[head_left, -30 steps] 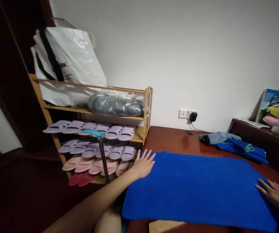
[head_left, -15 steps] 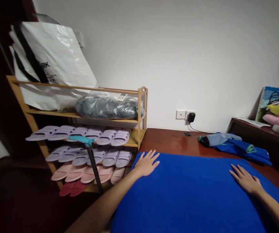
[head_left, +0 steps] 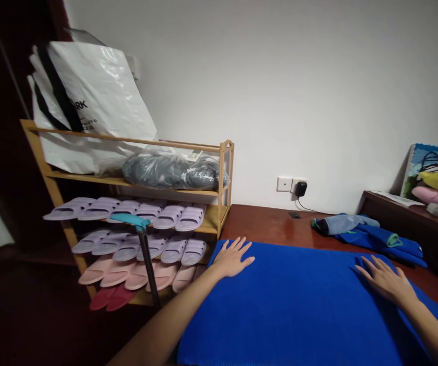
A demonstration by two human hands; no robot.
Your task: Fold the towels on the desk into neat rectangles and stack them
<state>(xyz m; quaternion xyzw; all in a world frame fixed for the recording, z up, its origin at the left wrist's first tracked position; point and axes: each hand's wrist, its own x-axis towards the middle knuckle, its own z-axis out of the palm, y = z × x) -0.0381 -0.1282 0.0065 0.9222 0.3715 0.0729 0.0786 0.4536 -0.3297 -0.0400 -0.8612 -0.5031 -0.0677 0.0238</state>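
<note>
A large blue cloth lies spread over the front of a reddish-brown wooden tabletop. Near the cloth's far left corner, my left hand rests flat on it with the fingers spread. On the right part of the cloth, my right hand lies palm down, its fingers stretched and apart. Neither hand grips anything. Beyond the right hand sits a crumpled bundle of blue fabric with green edging, a grey-blue cloth on top of it.
Left of the table stands a wooden shoe rack with several purple, pink and red slippers, a white bag and a plastic-wrapped grey bundle. A teal-topped handle rises before it. A black plug sits in the wall socket.
The view has shifted slightly, and the near edge of the blue cloth now shows at the bottom. My right hand has moved a little left on the cloth; both hands stay flat.
</note>
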